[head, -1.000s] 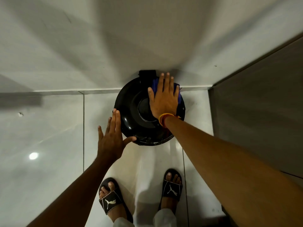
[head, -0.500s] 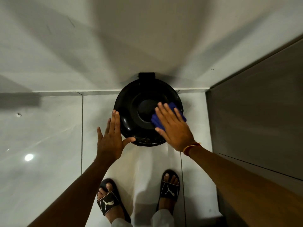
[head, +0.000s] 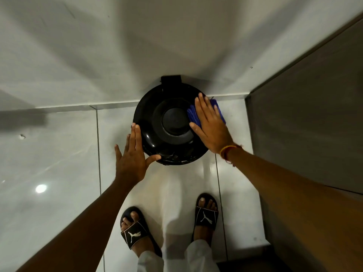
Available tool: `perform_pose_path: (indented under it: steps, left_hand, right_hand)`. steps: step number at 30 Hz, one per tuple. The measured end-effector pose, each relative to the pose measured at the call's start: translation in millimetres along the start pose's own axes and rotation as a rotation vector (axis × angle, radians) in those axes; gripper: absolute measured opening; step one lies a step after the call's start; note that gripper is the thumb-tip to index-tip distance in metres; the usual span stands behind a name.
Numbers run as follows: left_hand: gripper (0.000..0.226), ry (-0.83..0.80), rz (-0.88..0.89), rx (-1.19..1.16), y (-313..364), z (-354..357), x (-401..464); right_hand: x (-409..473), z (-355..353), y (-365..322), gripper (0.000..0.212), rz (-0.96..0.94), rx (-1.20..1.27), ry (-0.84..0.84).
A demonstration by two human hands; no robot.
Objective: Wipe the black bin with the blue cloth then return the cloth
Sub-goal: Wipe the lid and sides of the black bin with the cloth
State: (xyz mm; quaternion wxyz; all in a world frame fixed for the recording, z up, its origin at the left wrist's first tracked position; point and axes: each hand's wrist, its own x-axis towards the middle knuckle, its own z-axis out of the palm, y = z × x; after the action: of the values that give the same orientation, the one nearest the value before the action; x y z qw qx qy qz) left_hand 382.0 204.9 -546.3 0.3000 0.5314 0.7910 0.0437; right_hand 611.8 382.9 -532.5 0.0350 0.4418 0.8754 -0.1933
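Note:
The round black bin point(head: 169, 122) stands on the floor against the white wall, seen from straight above, lid closed. My right hand point(head: 211, 126) lies flat on the right side of the lid and presses the blue cloth point(head: 193, 114) under its palm; the cloth shows at the fingers' left and right. My left hand point(head: 132, 157) rests against the bin's lower left rim, fingers spread, thumb touching the edge, holding nothing.
Glossy white floor tiles point(head: 59, 163) spread to the left. A grey-brown cabinet or door panel point(head: 314, 124) closes the right side, close to the bin. My two feet in black slides point(head: 135, 232) stand just below the bin.
My right hand slid the cloth from the lid's top right down to its lower right, then back up along the right side. My left hand stayed at the lower left rim.

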Motion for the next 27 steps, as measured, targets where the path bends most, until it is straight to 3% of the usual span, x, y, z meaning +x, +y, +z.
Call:
perform_pose_path:
  steps: [5,11,13,17,19,22,25,27]
  left_hand:
    - [0.116,-0.009,-0.011,0.005,2.9,-3.4,-0.8]
    - [0.116,0.002,0.015,0.021,-1.5,-2.4,0.1]
    - [0.117,-0.003,0.038,0.022,-6.8,-3.3,2.0]
    - [0.111,-0.038,0.048,0.057,-7.8,-11.1,2.7]
    - [0.104,-0.062,0.046,0.097,-6.8,-17.5,4.4]
    - [0.085,-0.053,0.052,0.111,-5.5,-45.2,16.0]
    - [0.066,0.045,0.222,0.158,4.4,-75.1,43.0]
    - [0.067,-0.037,0.331,0.221,16.2,-80.0,60.0]
  right_hand:
    - [-46.5,39.6,-41.0,0.072,0.167,0.011,0.085]
    - [-80.8,80.7,-88.6,0.082,0.010,-0.024,0.145]
    - [-77.3,77.9,-89.3,0.084,-0.090,-0.043,0.153]
    - [-57.7,57.4,-76.4,0.076,-0.515,-0.164,0.051]
    - [-48.3,49.8,-75.8,0.071,-0.598,-0.232,0.020]
    - [-48.8,45.5,-74.2,0.065,-0.557,-0.270,0.043]
    - [-58.7,48.8,-74.5,0.068,-0.458,-0.328,0.107]
    - [-61.2,54.7,-81.0,0.078,-0.421,-0.341,0.106]
